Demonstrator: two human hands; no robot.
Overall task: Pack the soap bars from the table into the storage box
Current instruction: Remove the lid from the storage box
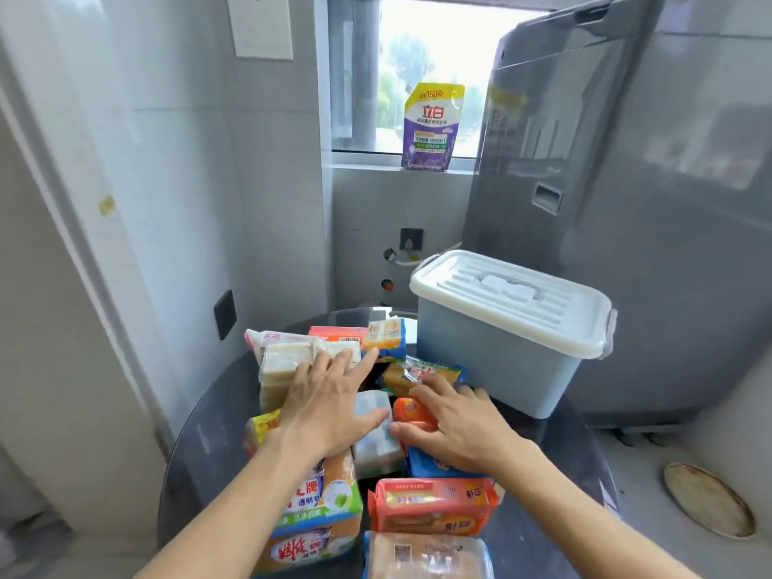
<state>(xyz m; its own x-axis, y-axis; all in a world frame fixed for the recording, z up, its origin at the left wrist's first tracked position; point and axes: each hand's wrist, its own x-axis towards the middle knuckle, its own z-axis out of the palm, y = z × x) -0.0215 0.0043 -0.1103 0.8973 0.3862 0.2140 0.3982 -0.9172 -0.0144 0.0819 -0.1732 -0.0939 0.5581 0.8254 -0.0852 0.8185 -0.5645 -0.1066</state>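
Two hands rest flat on soap bars, no grip closed.

A purple and yellow detergent pouch stood upright on the window sill, in front of the bright window. To the right of it, a big grey appliance filled much of the view, and its raised lid leaned up beside the window. On the tiled wall under the sill there was a dark wall socket, with a white hose just below it. Another dark plate was on the left wall, and a white panel was higher on the same wall. A round flat dish lay on the floor at the right.
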